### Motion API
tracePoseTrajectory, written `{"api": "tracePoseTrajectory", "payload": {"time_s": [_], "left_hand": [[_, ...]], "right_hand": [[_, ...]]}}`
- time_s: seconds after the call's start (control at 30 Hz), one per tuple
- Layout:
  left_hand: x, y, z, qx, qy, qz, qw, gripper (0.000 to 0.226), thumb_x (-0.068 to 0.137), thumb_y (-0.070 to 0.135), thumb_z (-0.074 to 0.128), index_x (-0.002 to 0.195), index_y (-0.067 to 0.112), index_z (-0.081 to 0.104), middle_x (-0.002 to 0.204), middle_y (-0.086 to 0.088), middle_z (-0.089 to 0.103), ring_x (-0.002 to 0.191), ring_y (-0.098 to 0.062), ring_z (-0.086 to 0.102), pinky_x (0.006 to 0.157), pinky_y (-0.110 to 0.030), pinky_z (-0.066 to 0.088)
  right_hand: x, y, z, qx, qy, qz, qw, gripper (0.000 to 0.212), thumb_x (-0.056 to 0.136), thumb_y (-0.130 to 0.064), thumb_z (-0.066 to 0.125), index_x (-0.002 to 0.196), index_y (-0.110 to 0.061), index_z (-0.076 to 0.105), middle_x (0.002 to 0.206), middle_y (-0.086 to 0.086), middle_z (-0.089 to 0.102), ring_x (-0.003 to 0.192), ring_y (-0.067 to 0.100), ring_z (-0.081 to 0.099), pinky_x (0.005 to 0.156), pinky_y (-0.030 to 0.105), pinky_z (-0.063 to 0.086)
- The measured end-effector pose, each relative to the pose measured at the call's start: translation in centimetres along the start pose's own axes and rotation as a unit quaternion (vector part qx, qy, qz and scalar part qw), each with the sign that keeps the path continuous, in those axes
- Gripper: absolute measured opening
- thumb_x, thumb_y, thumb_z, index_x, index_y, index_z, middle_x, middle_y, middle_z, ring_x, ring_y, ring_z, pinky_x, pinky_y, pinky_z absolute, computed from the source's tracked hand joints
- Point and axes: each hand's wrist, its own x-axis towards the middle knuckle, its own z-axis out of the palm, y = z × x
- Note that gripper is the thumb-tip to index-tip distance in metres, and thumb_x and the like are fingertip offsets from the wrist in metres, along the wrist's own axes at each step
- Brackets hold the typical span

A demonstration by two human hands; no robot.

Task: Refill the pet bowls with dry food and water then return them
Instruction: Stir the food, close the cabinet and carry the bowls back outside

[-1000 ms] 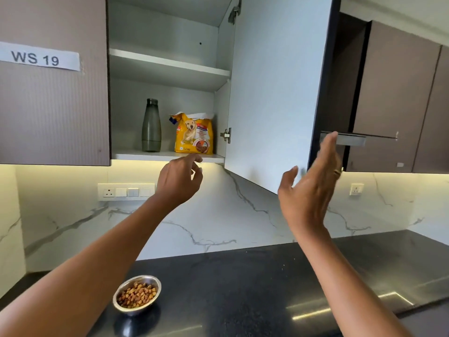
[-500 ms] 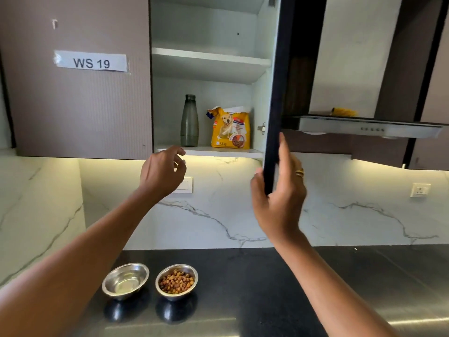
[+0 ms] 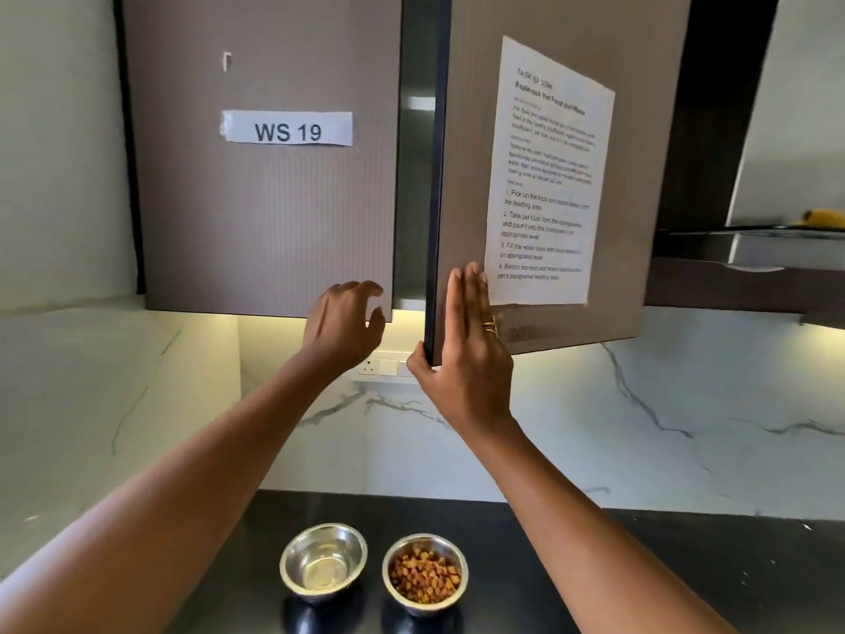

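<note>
Left hand (image 3: 343, 322): loosely curled, empty, beside left door (image 3: 274, 221) corner.
Right hand (image 3: 466, 354): fingers straight, flat against right door (image 3: 471, 130), thumb at its edge.

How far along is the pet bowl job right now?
Done: the food bowl holds kibble; the water bowl seems filled, though that is hard to tell. In hand: the right hand presses flat on the cabinet door, which stands ajar; the left hand holds nothing. Left: carrying both bowls off the counter.
</note>
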Motion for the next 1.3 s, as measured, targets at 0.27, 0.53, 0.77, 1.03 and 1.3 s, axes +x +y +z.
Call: {"api": "tracePoseTrajectory", "payload": {"time_s": [0.27,0.53,0.77,1.03,1.3], "left_hand": [[1.6,-4.8,2.3,0.043,-0.105,0.023,0.993,0.058,0.097,0.025,0.059,0.152,0.022,0.041,0.165,-0.012,0.026,0.151,-0.034,0.025,0.112,-0.049,0.041],[2.0,-9.9,7.4,0.033,-0.169,0.052,0.984,0.086,0.094,0.022,0.064,0.16,0.034,0.012,0.163,-0.014,-0.029,0.15,-0.039,-0.023,0.12,-0.059,0.024],[1.2,-11.2,9.9,0.069,-0.139,0.095,0.983,0.098,0.09,0.016,0.067,0.16,0.036,0.001,0.16,-0.019,-0.035,0.146,-0.043,-0.031,0.117,-0.06,0.022],[1.1,-11.7,10.3,0.061,-0.125,0.1,0.985,0.101,0.088,0.009,0.066,0.159,0.038,0.002,0.16,-0.017,-0.035,0.146,-0.042,-0.032,0.118,-0.059,0.028],[-0.1,-11.1,10.1,0.066,-0.135,0.088,0.985,0.098,0.087,0.018,0.067,0.16,0.035,0.004,0.163,-0.017,-0.03,0.15,-0.041,-0.025,0.121,-0.057,0.018]], "right_hand": [[1.6,0.4,6.5,-0.06,-0.047,-0.007,0.997,0.086,0.102,-0.05,0.054,0.167,-0.005,0.019,0.175,0.018,0.015,0.163,0.032,0.014,0.115,0.054,0.049],[1.6,3.1,11.3,-0.093,-0.111,-0.052,0.988,0.072,0.108,-0.036,0.051,0.167,-0.008,0.02,0.175,0.018,0.012,0.163,0.032,0.011,0.12,0.052,0.043],[2.0,4.2,14.4,-0.119,-0.155,-0.046,0.98,0.075,0.101,-0.018,0.057,0.167,-0.01,0.021,0.176,0.017,0.012,0.163,0.035,0.009,0.121,0.054,0.041],[2.1,4.0,15.7,-0.118,-0.183,-0.023,0.976,0.09,0.091,-0.013,0.068,0.167,-0.01,0.019,0.176,0.018,0.009,0.164,0.036,0.005,0.113,0.055,0.05],[0.8,3.3,14.0,-0.126,-0.244,-0.005,0.962,0.092,0.09,-0.018,0.07,0.168,-0.014,0.02,0.177,0.013,0.003,0.164,0.031,0.002,0.089,0.041,0.062]]}}
